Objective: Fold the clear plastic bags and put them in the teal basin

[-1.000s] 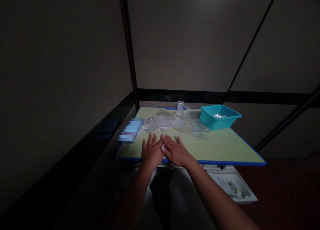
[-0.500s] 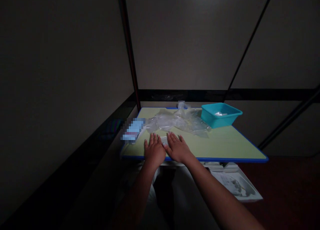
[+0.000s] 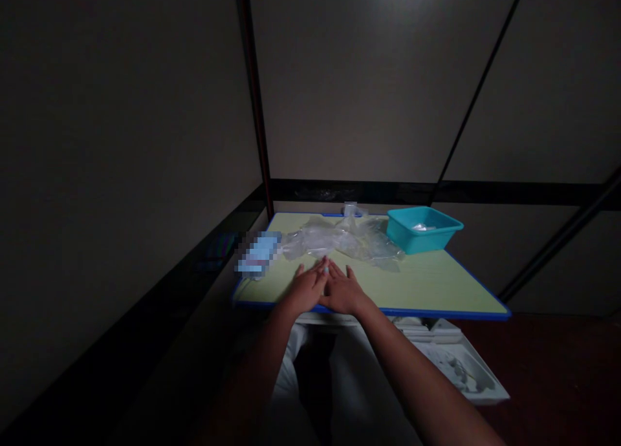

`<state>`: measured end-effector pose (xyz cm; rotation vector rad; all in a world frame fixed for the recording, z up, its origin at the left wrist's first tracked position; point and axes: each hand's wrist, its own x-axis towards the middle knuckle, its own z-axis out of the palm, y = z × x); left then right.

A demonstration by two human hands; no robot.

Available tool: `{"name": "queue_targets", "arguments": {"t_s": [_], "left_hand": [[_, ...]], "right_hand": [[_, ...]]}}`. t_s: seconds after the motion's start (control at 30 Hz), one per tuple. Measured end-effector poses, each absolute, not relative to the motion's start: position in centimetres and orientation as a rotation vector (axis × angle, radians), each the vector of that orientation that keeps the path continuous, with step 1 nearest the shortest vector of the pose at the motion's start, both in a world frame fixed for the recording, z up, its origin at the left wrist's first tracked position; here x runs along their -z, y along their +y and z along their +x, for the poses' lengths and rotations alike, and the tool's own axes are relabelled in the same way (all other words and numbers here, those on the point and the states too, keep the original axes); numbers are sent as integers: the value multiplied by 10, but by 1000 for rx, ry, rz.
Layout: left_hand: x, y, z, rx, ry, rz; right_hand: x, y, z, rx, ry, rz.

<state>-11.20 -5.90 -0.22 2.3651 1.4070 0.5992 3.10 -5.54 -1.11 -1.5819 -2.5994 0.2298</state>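
My left hand (image 3: 305,288) and my right hand (image 3: 343,291) lie flat on a pale green table (image 3: 427,284) with a blue edge, near its front. Their fingers are stretched out and the fingertips meet over a small clear piece of plastic (image 3: 324,269). A heap of crumpled clear plastic bags (image 3: 339,240) lies just beyond the fingers. Neither hand grips anything.
A teal plastic tub (image 3: 423,227) with something pale inside stands at the table's back right. A light blue blurred object (image 3: 259,252) rests at the left edge. A small clear container (image 3: 349,208) stands at the back. Below the table a white tray (image 3: 460,368) sticks out. Dark walls surround.
Both hands have turned inward, so the fingertips now touch at the small clear piece. Half a second ago they lay side by side and slightly apart.
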Motion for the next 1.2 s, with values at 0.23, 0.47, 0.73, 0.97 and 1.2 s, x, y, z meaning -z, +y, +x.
{"name": "queue_targets", "arguments": {"t_s": [0.23, 0.47, 0.73, 0.97, 1.2], "left_hand": [[10, -73, -108, -412, 1597, 2510], [9, -74, -109, -363, 1692, 2489], [16, -80, -124, -403, 1756, 2538], [21, -86, -129, -607, 1752, 2599], [18, -87, -130, -621, 1703, 2571]], "right_hand": [[9, -58, 29, -233, -2605, -1609], [12, -56, 29, -216, -2609, -1649], [10, -59, 28, -220, -2585, -1646], [10, -71, 32, -24, -2556, -1365], [12, -70, 35, -253, -2608, -1205]]}}
